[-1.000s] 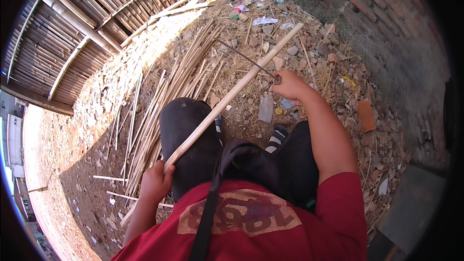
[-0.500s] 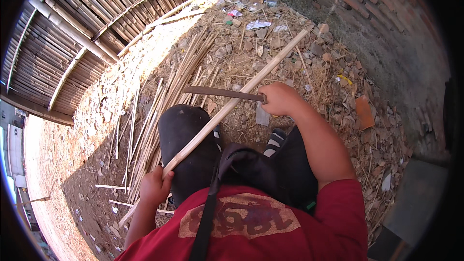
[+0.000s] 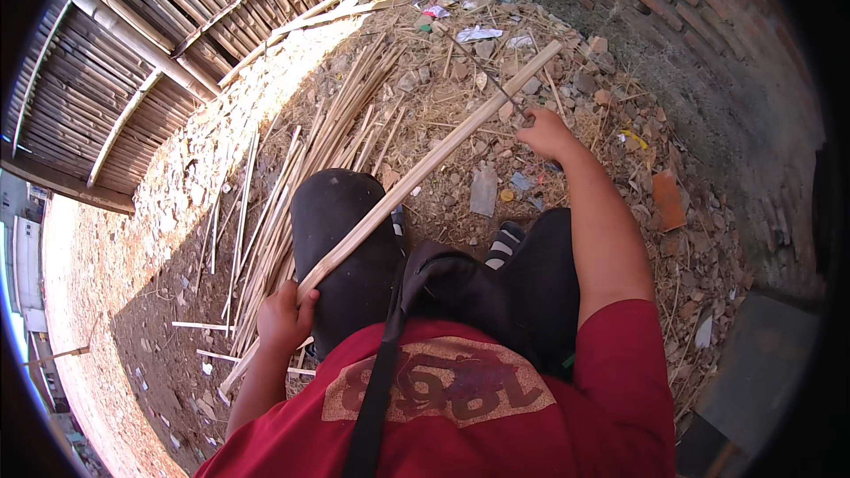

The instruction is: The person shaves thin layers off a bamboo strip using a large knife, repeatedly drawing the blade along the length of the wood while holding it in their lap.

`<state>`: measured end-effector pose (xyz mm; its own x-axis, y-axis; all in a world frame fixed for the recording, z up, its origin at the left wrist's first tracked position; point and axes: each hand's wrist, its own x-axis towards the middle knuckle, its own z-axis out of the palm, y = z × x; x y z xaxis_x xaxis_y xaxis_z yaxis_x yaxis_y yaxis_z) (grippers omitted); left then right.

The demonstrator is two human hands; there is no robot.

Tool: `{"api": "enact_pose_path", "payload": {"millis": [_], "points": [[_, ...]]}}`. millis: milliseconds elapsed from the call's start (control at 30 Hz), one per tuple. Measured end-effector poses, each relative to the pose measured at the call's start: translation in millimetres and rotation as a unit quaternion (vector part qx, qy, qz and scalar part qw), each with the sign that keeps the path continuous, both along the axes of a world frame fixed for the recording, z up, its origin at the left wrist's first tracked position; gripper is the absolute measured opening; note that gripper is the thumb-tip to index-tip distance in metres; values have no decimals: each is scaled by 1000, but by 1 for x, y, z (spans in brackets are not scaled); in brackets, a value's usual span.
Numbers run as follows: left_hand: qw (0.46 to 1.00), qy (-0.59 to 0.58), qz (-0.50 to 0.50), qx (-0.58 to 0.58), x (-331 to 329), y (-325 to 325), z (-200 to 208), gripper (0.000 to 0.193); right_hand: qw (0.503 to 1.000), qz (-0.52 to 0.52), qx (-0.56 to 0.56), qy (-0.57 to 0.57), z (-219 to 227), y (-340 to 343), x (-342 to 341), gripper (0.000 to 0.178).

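Pale wooden strip (image 3: 427, 164), long and flat, set obliquely: it runs from 8 o'clock, across the left thigh, to a free end at 1 o'clock. Directions are taken from the centre of the view.

At far left, toward 10 o'clock, a slatted screen (image 3: 133, 115) with pale cross-poles rises beside the sunlit part of the ground (image 3: 168, 319). Nearer the centre, also toward 10 o'clock, a loose bundle of thin strips (image 3: 312, 158) lies on the ground, its near ends trailing toward 8 o'clock. The left hand (image 3: 282, 317), at 8 o'clock, is clamped on the strip near its lower end, the thumb visible. Just beside it, toward 9 o'clock of centre, is the left knee (image 3: 332, 204) in dark trousers. A black strap (image 3: 376, 398) crosses the red shirt (image 3: 602, 407) toward 6 o'clock.

Right of centre, the thin dark blade of a knife (image 3: 516, 107) crosses the strip's line of sight near its upper end, pointing toward 12 o'clock; whether the two touch cannot be told. The right hand (image 3: 546, 134), at 2 o'clock, is clamped around the knife's handle. Farther right, an orange fragment (image 3: 668, 199) lies at 3 o'clock on the rubble. Beyond it, a brick wall (image 3: 699, 62) curves away from 2 o'clock.
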<state>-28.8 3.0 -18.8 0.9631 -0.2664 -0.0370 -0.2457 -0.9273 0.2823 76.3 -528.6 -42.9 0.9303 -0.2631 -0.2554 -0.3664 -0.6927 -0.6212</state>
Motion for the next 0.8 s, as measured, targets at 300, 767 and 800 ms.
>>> {"api": "enact_pose_path", "payload": {"millis": [300,767,800], "points": [[1000,12,4,-5,-3,5,-4,42,989,132,-30,51,26,29,-3,49],[1000,20,-2,-23,5,7,-6,42,1000,-5,11,26,2,-25,4,61],[1000,20,6,-15,2,7,-2,42,1000,-2,1,-16,1,-23,3,61]]}}
